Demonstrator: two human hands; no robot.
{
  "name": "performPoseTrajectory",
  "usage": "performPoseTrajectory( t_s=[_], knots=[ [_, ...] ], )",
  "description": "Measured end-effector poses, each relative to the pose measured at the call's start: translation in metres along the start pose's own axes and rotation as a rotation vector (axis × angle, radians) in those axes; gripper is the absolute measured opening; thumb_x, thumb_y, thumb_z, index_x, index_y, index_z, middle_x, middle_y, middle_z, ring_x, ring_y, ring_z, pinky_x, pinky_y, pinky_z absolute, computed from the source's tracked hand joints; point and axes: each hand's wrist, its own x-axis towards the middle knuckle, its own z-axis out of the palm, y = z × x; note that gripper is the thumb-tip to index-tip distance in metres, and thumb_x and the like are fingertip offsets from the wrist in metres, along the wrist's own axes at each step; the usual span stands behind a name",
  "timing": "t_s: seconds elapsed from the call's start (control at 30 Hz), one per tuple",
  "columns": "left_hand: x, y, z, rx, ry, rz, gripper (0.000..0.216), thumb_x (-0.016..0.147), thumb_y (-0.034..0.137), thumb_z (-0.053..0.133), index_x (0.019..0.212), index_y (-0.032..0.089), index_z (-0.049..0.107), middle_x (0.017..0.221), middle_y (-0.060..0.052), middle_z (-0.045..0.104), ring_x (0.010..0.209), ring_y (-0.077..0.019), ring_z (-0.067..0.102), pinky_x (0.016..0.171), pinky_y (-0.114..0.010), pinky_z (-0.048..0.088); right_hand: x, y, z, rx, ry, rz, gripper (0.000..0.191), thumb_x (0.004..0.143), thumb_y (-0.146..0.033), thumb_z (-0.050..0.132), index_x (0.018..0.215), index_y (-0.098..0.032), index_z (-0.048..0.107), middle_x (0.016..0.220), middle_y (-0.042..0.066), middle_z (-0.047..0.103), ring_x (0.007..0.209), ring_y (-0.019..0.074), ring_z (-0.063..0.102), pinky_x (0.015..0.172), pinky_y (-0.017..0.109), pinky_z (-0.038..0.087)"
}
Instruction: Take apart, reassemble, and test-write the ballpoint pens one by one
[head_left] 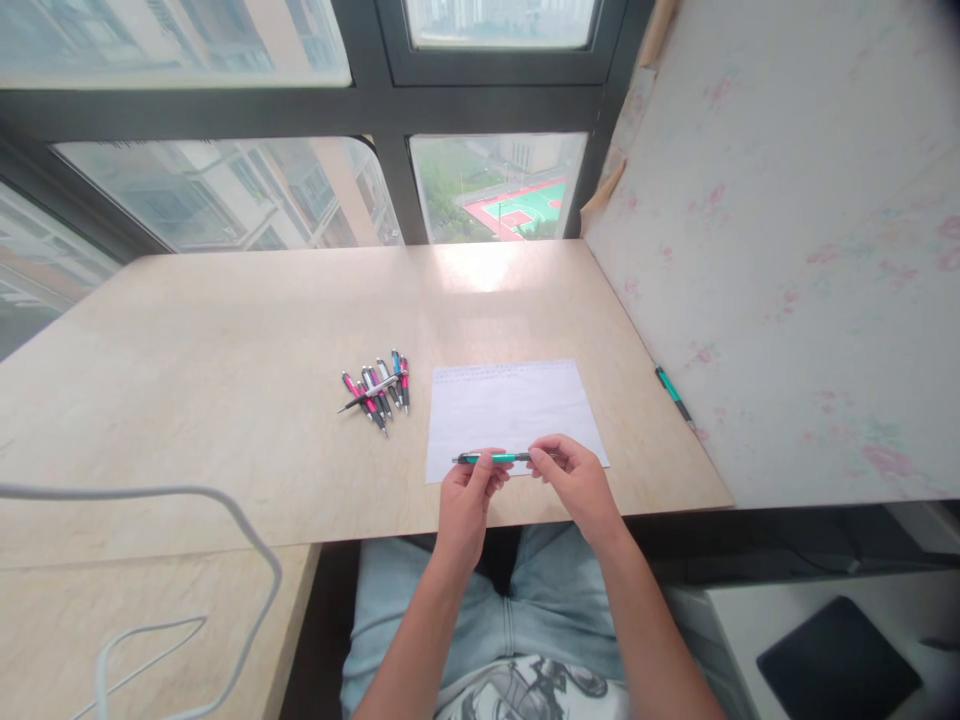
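Note:
A green and black pen [510,457] lies level between my two hands, above the near edge of a white sheet of paper [510,405]. My left hand [474,485] pinches its green barrel near the left end. My right hand [571,478] closes on the dark right end, and the fingers hide that tip. Small lines of writing run along the top of the sheet. Left of the paper, several pens [379,390] in pink, purple, blue and silver lie in a loose pile, some crossing over others.
Another green pen [673,395] rests along the table's right edge, against the floral wall [810,250]. A grey cable [225,505] loops over the lower left. Windows stand behind the wooden table [247,330]. A dark flat object [838,655] lies on a white surface, lower right.

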Motion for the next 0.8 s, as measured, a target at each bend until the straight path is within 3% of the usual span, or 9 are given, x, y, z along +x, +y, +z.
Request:
performPoseTrajectory(
  t_s=[0.17,0.3,0.43,0.53,0.8],
  knots=[
    [0.000,0.001,0.000,-0.016,-0.029,-0.003,0.031,0.079,0.041,0.071,0.087,0.011,0.073,0.076,-0.007,0.070,0.069,-0.0131,0.059,0.069,-0.026,0.045,-0.003,0.000,-0.003,-0.038,-0.035,-0.109,0.014,0.082,-0.032,0.067,0.093,-0.022,0.067,0.099,0.005,0.068,0.094,0.0211,0.064,0.079,0.032,0.052],
    [0.001,0.000,0.001,-0.028,-0.048,-0.015,0.030,0.079,0.041,0.071,0.086,0.012,0.074,0.076,-0.006,0.070,0.069,-0.0123,0.059,0.071,-0.026,0.045,-0.004,0.000,-0.005,0.029,-0.020,-0.117,0.034,0.081,-0.034,0.069,0.112,-0.025,0.061,0.114,0.008,0.066,0.104,0.0225,0.063,0.080,0.033,0.053],
    [0.001,0.001,0.004,-0.020,-0.061,-0.008,0.032,0.077,0.043,0.073,0.084,0.012,0.074,0.075,-0.007,0.070,0.069,-0.0127,0.058,0.069,-0.026,0.045,-0.004,-0.004,-0.009,0.016,0.049,-0.007,0.033,0.086,-0.048,0.061,0.103,-0.019,0.063,0.089,0.008,0.071,0.078,0.0198,0.067,0.061,0.028,0.050],
    [0.001,0.003,0.007,-0.006,-0.082,-0.008,0.033,0.077,0.044,0.072,0.083,0.012,0.074,0.075,-0.007,0.070,0.069,-0.0130,0.058,0.069,-0.026,0.045,-0.006,-0.010,-0.012,-0.033,0.042,0.016,0.037,0.089,-0.053,0.055,0.088,-0.018,0.064,0.067,0.004,0.067,0.058,0.0151,0.060,0.052,0.025,0.043],
    [-0.004,0.004,0.006,-0.015,-0.126,-0.019,0.030,0.079,0.041,0.071,0.085,0.012,0.074,0.074,-0.007,0.070,0.068,-0.0123,0.058,0.070,-0.025,0.044,-0.014,-0.011,-0.010,-0.066,0.055,-0.034,0.029,0.085,-0.048,0.063,0.082,-0.019,0.063,0.066,0.000,0.063,0.061,0.0151,0.059,0.061,0.028,0.048]
  ],
)
